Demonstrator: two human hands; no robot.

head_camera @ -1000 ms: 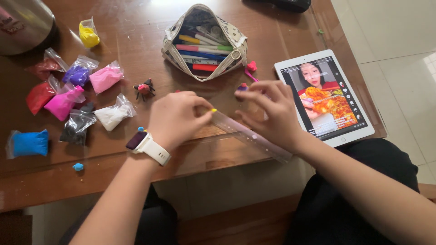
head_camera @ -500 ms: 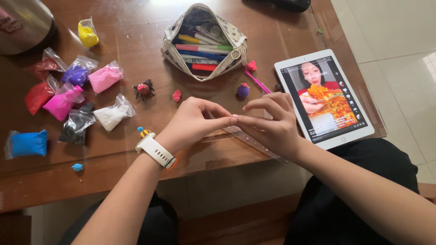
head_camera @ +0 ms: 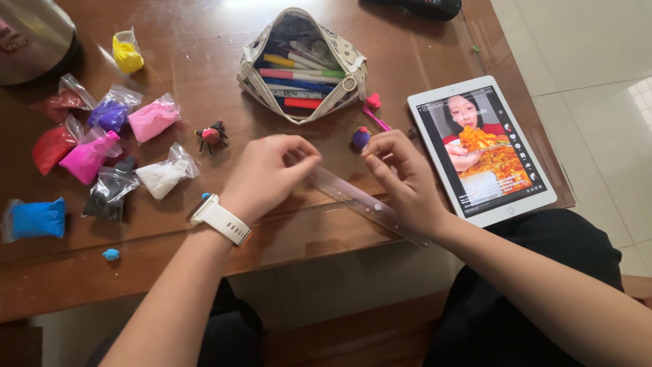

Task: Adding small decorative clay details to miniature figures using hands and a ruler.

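My left hand, with a white watch on the wrist, pinches its fingers at the upper end of a clear plastic ruler that lies slanted on the brown wooden table. Over the ruler's middle my right hand hovers with curled fingers; whether anything is in them is hidden. Just above the right fingertips sits a small purple clay ball with a red top. A small red and black clay figure stands left of my left hand.
An open pencil case full of pens lies at the back. At the right is a white tablet playing a video. Several small bags of coloured clay spread over the left. A metal pot stands far left; a blue clay bit lies near the table's front edge.
My hands, pinched together half a second ago, have drawn apart. The left has moved left along the ruler and the right has shifted up toward the purple ball.
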